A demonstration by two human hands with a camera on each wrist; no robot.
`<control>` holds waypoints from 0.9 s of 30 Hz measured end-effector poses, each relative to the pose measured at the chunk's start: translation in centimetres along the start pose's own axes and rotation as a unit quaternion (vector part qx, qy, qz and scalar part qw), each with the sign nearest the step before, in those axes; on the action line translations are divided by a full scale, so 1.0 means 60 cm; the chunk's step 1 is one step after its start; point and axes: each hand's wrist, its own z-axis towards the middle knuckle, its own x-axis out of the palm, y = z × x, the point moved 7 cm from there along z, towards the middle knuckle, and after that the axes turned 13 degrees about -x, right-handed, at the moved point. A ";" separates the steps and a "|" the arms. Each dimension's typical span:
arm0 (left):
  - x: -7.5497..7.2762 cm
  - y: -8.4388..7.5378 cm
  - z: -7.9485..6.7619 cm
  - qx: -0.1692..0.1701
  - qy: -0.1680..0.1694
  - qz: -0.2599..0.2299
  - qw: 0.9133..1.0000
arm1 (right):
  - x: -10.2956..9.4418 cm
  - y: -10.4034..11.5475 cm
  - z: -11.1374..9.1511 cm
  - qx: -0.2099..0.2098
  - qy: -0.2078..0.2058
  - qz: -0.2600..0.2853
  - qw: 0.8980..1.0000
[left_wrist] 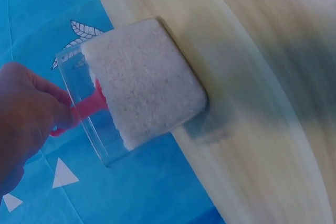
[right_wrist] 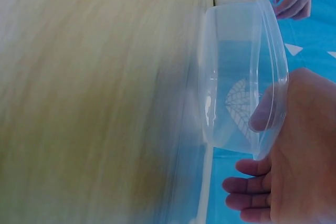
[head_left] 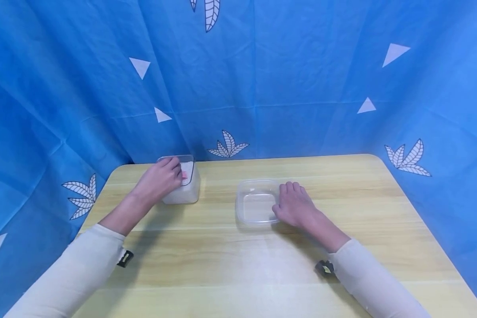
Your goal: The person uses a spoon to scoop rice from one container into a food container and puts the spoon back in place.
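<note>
At the back left stands a clear square canister (head_left: 184, 194) filled most of the way with pale, rice-like grains (left_wrist: 144, 80). My left hand (head_left: 166, 176) is over its open top and grips the handle of a pink scoop (left_wrist: 88, 107). The scoop's lower end is hidden in the grains. To the right, a shallow transparent plastic box (head_left: 258, 207) sits on the table with nothing seen inside. My right hand (head_left: 295, 205) holds this box by its right side, thumb over the rim and the other fingers outside, as the right wrist view shows.
The light wood table (head_left: 222, 265) carries both containers toward its far side. A blue curtain (head_left: 302, 79) with white leaf and triangle prints hangs right behind the far edge and along both sides. Bare tabletop lies between the canister and the box.
</note>
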 end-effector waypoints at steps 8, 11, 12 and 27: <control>0.023 -0.002 -0.005 0.047 0.040 0.014 0.998 | 0.006 -0.002 0.003 0.000 0.009 -0.004 1.000; 0.030 -0.002 -0.006 0.056 0.041 0.015 0.998 | 0.007 -0.003 0.004 0.001 0.010 -0.006 1.000; 0.031 -0.001 -0.006 0.057 0.040 0.012 0.998 | 0.008 -0.003 0.004 0.002 0.010 -0.007 1.000; 0.040 -0.002 -0.005 0.094 0.045 -0.003 0.995 | 0.004 -0.001 0.002 0.006 0.005 -0.012 1.000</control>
